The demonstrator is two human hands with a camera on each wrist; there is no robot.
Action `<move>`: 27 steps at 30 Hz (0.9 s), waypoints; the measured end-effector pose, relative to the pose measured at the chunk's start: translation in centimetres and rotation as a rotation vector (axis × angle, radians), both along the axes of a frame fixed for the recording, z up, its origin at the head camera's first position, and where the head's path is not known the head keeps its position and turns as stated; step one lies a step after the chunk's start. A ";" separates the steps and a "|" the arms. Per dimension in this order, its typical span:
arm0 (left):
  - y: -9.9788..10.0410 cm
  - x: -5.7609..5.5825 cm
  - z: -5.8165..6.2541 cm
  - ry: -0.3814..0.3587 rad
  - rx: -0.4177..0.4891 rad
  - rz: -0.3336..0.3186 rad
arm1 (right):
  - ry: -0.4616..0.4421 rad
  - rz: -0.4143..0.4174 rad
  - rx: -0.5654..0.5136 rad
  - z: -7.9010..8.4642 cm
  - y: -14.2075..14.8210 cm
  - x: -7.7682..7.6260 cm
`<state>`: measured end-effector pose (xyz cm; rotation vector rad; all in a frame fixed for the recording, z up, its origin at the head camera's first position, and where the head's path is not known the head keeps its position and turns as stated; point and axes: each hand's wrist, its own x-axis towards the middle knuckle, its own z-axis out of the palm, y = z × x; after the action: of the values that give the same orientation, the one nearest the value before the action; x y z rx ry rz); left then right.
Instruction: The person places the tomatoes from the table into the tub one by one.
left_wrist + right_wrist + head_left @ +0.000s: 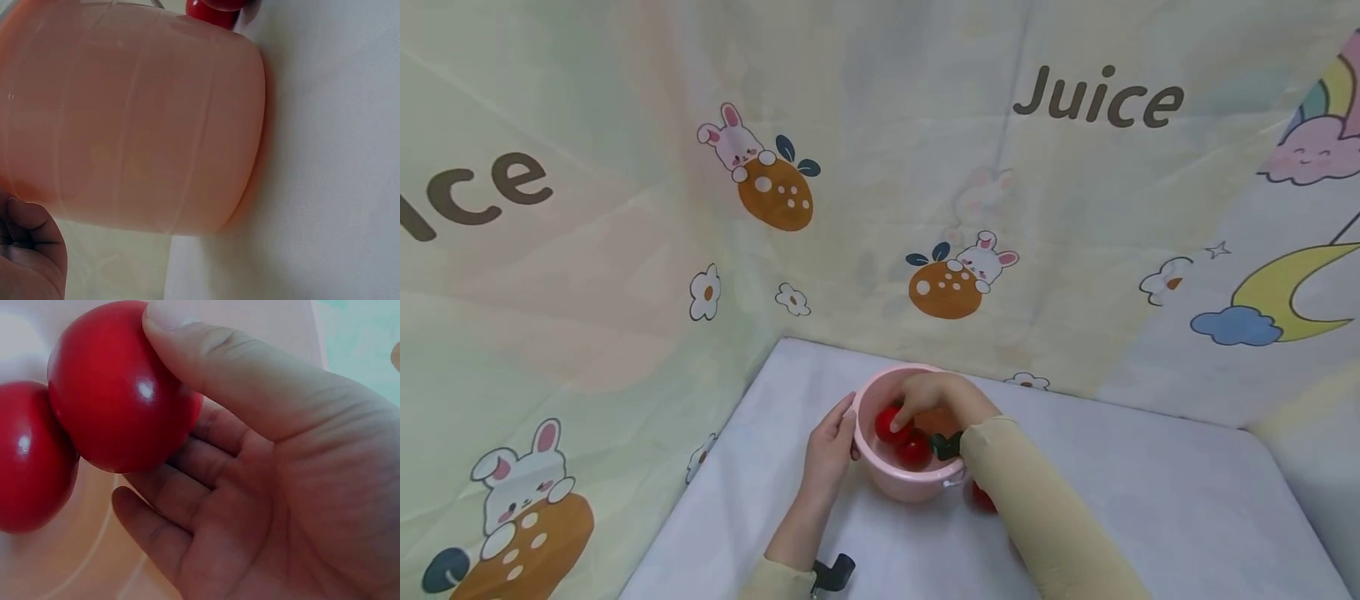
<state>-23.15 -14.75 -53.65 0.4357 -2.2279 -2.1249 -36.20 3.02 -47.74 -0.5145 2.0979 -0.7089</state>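
A pink bucket [910, 487] stands on the white table [1150, 500]. My right hand [936, 396] reaches into it and holds a red ball [889, 423] between thumb and fingers. The right wrist view shows that hand [212, 431] round the ball [119, 387], which touches a second red ball [28, 456] lying in the bucket [914, 450]. My left hand [829, 450] rests flat against the bucket's left side, thumb near the rim. In the left wrist view the bucket wall [144, 125] fills the frame, with part of the left hand [31, 256] at the lower left.
A third red ball [983, 498] lies on the table just right of the bucket, partly hidden by my right forearm; it also shows past the bucket [212, 11]. Printed cloth walls [925, 167] close off the table at the back and left.
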 end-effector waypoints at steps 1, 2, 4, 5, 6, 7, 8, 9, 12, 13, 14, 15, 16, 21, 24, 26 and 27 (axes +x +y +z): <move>0.0 0.0 0.1 0.004 -0.004 -0.002 | -0.007 -0.010 0.001 0.0 0.1 -0.1; 0.0 0.0 0.1 0.009 -0.007 -0.005 | -0.017 -0.023 0.000 0.0 0.2 -0.2; 0.0 0.1 0.2 0.019 -0.014 -0.008 | -0.033 -0.035 -0.003 0.0 0.2 -0.3; 0.0 0.1 0.2 0.023 -0.015 -0.008 | -0.047 -0.041 -0.011 0.0 0.2 -0.4; 0.0 0.1 0.2 0.026 -0.017 -0.007 | -0.053 -0.043 -0.016 0.0 0.3 -0.4; 0.0 0.2 0.2 0.026 -0.019 -0.007 | -0.058 -0.043 -0.019 -0.1 0.3 -0.4; 0.0 0.2 0.2 0.024 -0.021 -0.005 | -0.066 -0.044 -0.024 -0.1 0.3 -0.3; 0.0 0.2 0.3 0.023 -0.023 -0.003 | -0.075 -0.051 -0.030 -0.1 0.3 -0.3; 0.1 0.2 0.3 0.014 -0.026 0.003 | -0.087 -0.070 -0.038 -0.1 0.4 -0.2; 0.1 0.2 0.3 0.013 -0.026 0.004 | -0.085 -0.074 -0.035 -0.1 0.4 -0.2; 0.1 0.2 0.3 0.012 -0.027 0.004 | -0.078 -0.078 -0.032 -0.1 0.4 -0.2; 0.1 0.2 0.3 0.012 -0.026 0.004 | -0.066 -0.076 -0.027 -0.1 0.5 -0.3; 0.1 0.2 0.3 0.013 -0.025 0.003 | -0.048 -0.063 -0.020 -0.1 0.5 -0.3; 0.1 0.1 0.2 0.017 -0.031 0.001 | 0.047 0.023 0.013 -0.1 0.4 -0.5; 0.2 0.1 0.1 0.014 -0.034 0.006 | 0.060 0.050 0.017 -0.2 0.5 -0.6; 0.2 0.1 0.1 0.012 -0.034 0.012 | 0.058 0.058 0.010 -0.2 0.6 -0.6; 0.3 0.0 0.0 0.008 -0.031 0.015 | 0.051 0.057 0.000 -0.1 0.7 -0.6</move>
<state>-23.13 -14.48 -53.63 0.4396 -2.2426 -2.0779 -36.78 3.70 -47.86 -0.5958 2.1217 -0.6700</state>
